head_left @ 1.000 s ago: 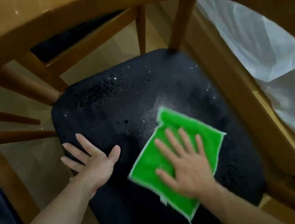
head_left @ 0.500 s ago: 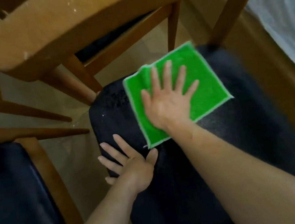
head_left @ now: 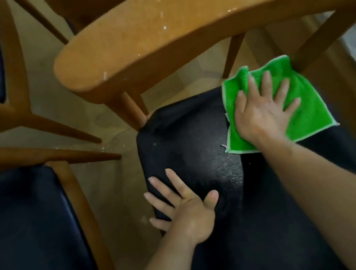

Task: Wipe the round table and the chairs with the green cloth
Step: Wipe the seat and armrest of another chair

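Since half a second ago the right hand has slid the green cloth from the middle of the seat's back edge over to its far right corner, and one cloth corner has bunched up beside the index finger.

Nearest, the left hand lies flat on the black seat of the chair at its left front edge, fingers straight and spread, holding nothing. Just left of it a second chair's dark seat with a wooden frame fills the lower left corner.

Farther in, the right hand presses palm-down on the cloth with fingers straight and fanned, not curled round it. The cloth lies spread on the seat's far right corner, its far edge touching a slanted wooden spindle of the chair back (the crumpled corner stands up a little).

Beyond that, the chair's curved wooden backrest arches across the top, marked with pale specks. Tapered wooden legs of neighbouring furniture stand on the beige floor to the left, and something white shows at the right edge
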A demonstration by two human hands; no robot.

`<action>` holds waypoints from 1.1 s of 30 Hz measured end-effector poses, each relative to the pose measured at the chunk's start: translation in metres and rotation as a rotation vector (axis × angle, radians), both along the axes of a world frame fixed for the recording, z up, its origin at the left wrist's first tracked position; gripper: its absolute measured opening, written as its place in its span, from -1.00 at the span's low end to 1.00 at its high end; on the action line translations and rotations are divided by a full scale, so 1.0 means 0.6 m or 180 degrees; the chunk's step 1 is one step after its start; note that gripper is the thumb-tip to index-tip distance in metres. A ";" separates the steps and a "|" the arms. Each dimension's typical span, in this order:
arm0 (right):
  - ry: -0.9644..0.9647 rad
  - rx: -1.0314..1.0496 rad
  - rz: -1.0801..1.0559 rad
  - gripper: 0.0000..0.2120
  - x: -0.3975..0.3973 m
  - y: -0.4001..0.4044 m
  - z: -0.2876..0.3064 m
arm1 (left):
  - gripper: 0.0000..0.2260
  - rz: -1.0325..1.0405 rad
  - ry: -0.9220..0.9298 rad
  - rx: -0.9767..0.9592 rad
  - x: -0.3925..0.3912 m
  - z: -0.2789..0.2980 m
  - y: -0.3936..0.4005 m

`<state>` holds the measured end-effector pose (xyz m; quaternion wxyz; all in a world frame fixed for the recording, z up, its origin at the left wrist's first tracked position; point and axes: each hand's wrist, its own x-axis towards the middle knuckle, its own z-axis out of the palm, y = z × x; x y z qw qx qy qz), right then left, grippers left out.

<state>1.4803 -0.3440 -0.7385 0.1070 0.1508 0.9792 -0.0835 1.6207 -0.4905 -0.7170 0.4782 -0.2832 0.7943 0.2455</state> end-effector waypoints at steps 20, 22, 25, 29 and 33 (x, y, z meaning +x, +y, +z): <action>0.0128 0.0139 0.0181 -0.48 -0.060 0.028 0.000 | -0.03 -0.0003 0.0183 0.0079 0.011 -0.012 -0.002; -0.0025 0.0146 0.0040 -0.51 -0.051 -0.025 0.003 | -0.02 -0.0030 0.0148 0.0002 0.010 -0.018 0.001; -0.0028 0.0158 0.0888 -0.53 -0.006 -0.150 0.004 | -0.03 0.0042 0.0063 -0.0085 0.011 -0.032 0.004; -0.0153 -0.0042 0.1556 -0.41 0.067 -0.276 0.002 | -0.23 0.0362 0.0265 -0.0250 0.024 -0.049 -0.001; -0.0081 -0.0421 0.1986 -0.41 0.044 -0.213 0.004 | -0.13 0.0209 0.0014 -0.0310 0.012 -0.031 0.004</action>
